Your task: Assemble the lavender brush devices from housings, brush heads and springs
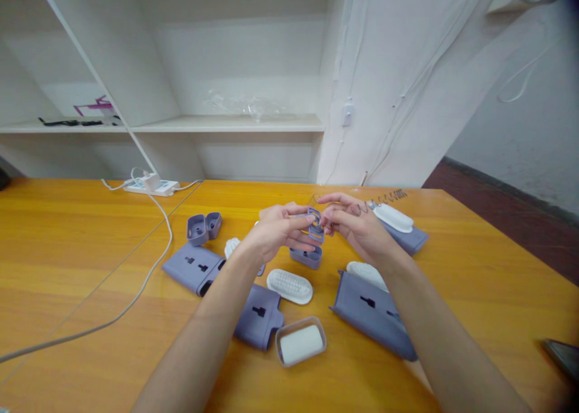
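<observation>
My left hand (283, 229) is closed on a small purple-grey plastic frame (315, 232) with slots in it, held above the table. My right hand (355, 223) pinches at the frame's right side. A long thin coil spring (386, 197) trails past the right hand to the upper right, and its wire seems to run between the fingers, partly hidden. Below the hands stands an open purple-grey plastic case (306, 257). A white oval brush head with bristles (290, 286) lies nearer to me.
Purple-grey flat panels with black cut-outs lie left (192, 267), in the middle (257, 316) and right (373, 310). A clear tray (301, 342) holds a white block. Two small purple-grey cups (203, 227) and a power strip (154, 187) with cables are at left.
</observation>
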`<state>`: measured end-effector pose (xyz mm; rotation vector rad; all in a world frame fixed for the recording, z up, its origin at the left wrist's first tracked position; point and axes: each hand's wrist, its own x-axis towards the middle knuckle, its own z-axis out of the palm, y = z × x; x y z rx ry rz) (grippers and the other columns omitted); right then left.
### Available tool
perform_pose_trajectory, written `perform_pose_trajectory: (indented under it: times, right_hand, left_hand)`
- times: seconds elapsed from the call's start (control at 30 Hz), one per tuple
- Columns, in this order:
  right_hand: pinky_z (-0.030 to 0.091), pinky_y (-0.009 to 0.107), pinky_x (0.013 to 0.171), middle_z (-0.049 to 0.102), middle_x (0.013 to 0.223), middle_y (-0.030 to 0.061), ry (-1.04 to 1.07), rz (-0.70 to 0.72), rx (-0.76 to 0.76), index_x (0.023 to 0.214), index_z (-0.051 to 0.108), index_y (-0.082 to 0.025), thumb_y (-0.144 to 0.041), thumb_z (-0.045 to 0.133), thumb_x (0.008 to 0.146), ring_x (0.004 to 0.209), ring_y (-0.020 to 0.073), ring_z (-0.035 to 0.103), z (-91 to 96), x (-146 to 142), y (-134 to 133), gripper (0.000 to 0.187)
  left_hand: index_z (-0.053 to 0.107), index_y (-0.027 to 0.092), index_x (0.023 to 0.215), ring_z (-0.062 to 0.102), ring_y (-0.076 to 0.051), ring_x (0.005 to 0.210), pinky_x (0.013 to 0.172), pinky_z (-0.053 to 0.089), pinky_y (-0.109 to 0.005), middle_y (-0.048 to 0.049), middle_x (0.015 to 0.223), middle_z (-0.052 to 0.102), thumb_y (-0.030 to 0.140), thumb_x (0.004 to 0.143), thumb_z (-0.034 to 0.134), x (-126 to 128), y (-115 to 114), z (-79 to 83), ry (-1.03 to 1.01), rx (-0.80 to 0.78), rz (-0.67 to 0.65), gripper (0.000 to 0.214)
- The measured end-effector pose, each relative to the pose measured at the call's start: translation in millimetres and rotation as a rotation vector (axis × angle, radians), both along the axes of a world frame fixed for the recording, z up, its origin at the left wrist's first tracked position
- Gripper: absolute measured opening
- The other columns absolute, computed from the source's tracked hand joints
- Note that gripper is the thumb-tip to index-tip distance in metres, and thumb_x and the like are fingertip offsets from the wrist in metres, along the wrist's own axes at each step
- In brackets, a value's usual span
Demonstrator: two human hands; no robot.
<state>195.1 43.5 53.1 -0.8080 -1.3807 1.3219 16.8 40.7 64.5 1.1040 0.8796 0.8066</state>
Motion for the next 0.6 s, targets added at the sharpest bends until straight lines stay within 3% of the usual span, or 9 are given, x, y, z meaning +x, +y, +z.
perform_pose_trajectory:
  times: [0.33,0.47,0.6]
  right_hand:
    - [0.046,0.028,0.06,0.067,0.07,-0.0004,-0.124,0.031,0.047,0.101,0.063,-0.019,-0.024,0.067,0.076,0.06,0.0129,0.058,1.7,-2.4,0.1,0.026]
    - [0.05,0.03,0.069,0.069,0.086,0.0029,-0.245,0.082,0.096,0.106,0.065,-0.019,-0.029,0.072,0.075,0.077,0.0154,0.063,3.8,-1.1,-0.9,0.033]
    - [0.05,0.036,0.084,0.071,0.096,0.0051,-0.332,0.066,0.135,0.1,0.069,-0.019,-0.028,0.072,0.075,0.091,0.0185,0.065,3.7,2.5,0.3,0.027]
  left_hand:
    - [0.056,0.009,0.123,0.071,-0.019,0.064,0.06,0.059,-0.032,-0.0127,0.082,0.073,0.017,0.077,0.068,1.2,1.4,-1.9,0.081,0.032,0.059,0.048]
    - [0.061,0.01,0.119,0.066,-0.016,0.058,0.06,0.059,-0.033,-0.0049,0.067,0.069,0.013,0.072,0.068,2.4,1.7,-3.9,0.177,0.08,0.179,0.048]
    - [0.065,0.012,0.113,0.064,-0.014,0.058,0.057,0.059,-0.031,-0.0035,0.068,0.068,0.014,0.07,0.069,1.8,2.5,-3.8,0.202,0.076,0.222,0.043]
